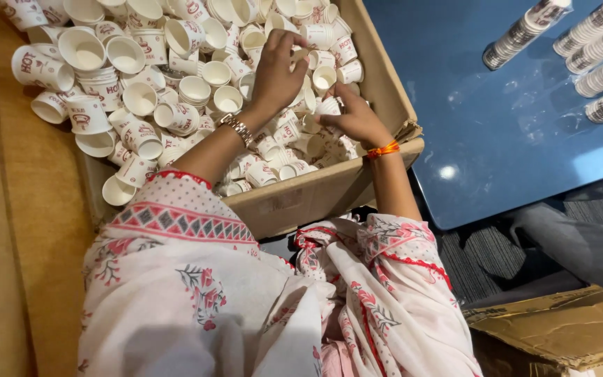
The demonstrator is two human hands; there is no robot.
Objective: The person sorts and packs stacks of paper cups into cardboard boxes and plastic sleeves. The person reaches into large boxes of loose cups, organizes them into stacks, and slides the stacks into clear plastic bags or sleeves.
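Both our hands work inside the cardboard box (329, 188), over its heap of loose paper cups (141, 98): our left hand (277, 73) pinches one cup's rim from above, while our right hand (354, 119) seems to grip a small cup (328, 107), partly hidden. Sleeved cup stacks (594, 49) lie far right on the blue table (497, 139).
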